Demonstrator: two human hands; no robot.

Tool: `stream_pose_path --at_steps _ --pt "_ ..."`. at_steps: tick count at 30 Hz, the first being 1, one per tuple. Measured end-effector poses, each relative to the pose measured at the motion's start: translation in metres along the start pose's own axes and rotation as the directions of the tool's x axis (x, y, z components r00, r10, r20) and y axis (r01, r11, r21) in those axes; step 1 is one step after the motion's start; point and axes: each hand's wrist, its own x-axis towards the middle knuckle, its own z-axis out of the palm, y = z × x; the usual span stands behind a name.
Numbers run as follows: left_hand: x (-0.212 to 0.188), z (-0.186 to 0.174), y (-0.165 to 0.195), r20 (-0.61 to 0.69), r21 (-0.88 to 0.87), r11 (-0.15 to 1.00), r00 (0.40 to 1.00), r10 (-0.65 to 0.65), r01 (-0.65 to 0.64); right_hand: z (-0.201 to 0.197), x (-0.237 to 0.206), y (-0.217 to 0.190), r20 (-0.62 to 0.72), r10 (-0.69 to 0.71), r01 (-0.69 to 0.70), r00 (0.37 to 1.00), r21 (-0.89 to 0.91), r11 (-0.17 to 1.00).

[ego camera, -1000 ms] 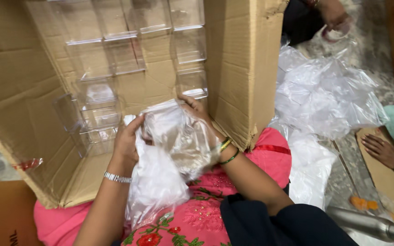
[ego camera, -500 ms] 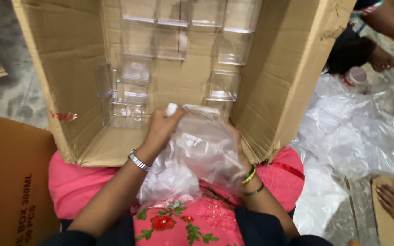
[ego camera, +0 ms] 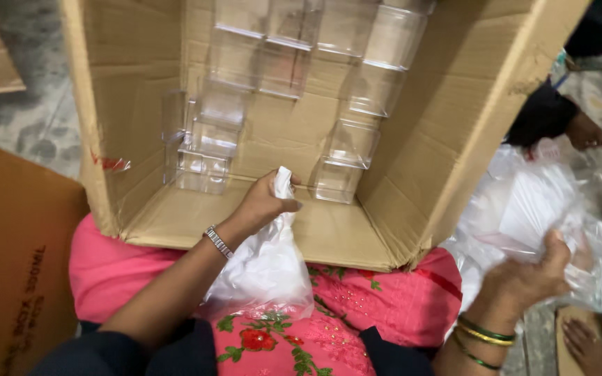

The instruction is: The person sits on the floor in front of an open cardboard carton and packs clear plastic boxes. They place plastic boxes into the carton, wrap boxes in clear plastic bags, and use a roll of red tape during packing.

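My left hand (ego camera: 263, 203) is closed around the twisted neck of a filled clear plastic bag (ego camera: 266, 268) that rests on my lap, just in front of the open cardboard box (ego camera: 141, 125). Stacks of clear plastic containers (ego camera: 210, 143) stand inside the box against its back wall. My right hand (ego camera: 527, 278), with green and gold bangles at the wrist, reaches out to the right and grips a loose clear plastic bag (ego camera: 531, 209) from a heap on the floor.
A second brown carton (ego camera: 15, 264) stands at my left. Another person's hand (ego camera: 583, 131) in a dark sleeve works at the upper right, and another hand (ego camera: 587, 345) lies on cardboard at the lower right. Grey floor shows at upper left.
My right hand has left the filled bag and swung out to the right onto the loose plastic. My left hand now holds the filled bag's neck alone. The view shifted slightly.
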Motion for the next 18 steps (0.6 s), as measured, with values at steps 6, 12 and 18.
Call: stream_pose_path --at_steps 6,12,18 --pt "-0.009 -0.027 -0.009 -0.074 -0.109 0.991 0.993 -0.09 0.081 -0.122 0.024 0.087 -0.047 -0.234 0.158 0.971 -0.609 0.778" --pt "-0.016 -0.046 0.015 -0.112 -0.02 0.999 0.993 -0.038 0.036 -0.121 0.045 0.113 -0.265 0.146 -0.295 0.953 -0.925 0.241" --pt "0.033 -0.127 0.079 -0.357 0.465 0.872 0.869 0.342 -0.152 0.058 0.027 0.046 0.258 -0.542 0.545 0.8 -0.691 0.475"
